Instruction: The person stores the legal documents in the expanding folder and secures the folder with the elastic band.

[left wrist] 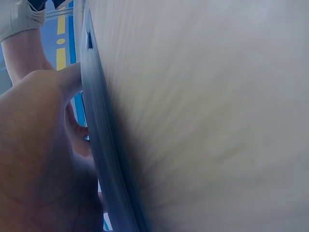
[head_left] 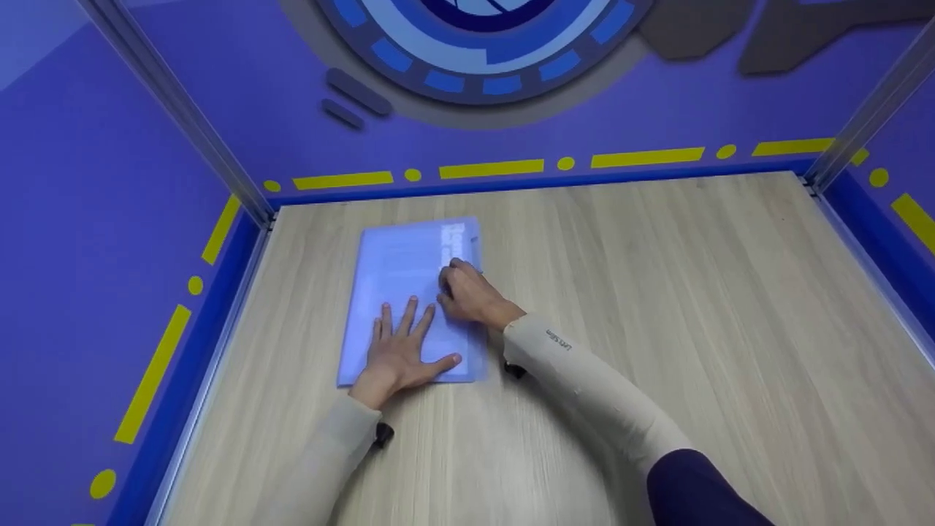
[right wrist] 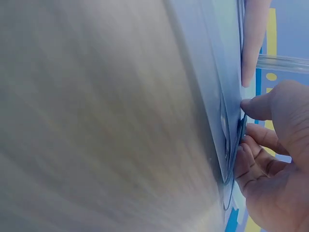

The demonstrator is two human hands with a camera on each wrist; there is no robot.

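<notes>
A translucent blue plastic document folder [head_left: 402,252], with white lettering near its top right corner, lies flat on the wooden tabletop. My left hand [head_left: 400,354] presses on its lower part, fingers spread and thumb stretched to the right. At the folder's right side, my right hand [head_left: 469,294] has its fingers curled and pinches the folder's flap [right wrist: 235,159]. Thin layered edges show there in the right wrist view, with thumb and fingertips close together around a dark strip. Seen side-on in the left wrist view, the folder's thick edge [left wrist: 99,111] lies under the left hand.
The wooden tabletop [head_left: 679,314] stretches to the right and in front of the folder. Blue printed panels [head_left: 511,146] with yellow dashes wall in the back and both sides, joined by metal corner posts [head_left: 182,109]. Light sleeves cover both forearms.
</notes>
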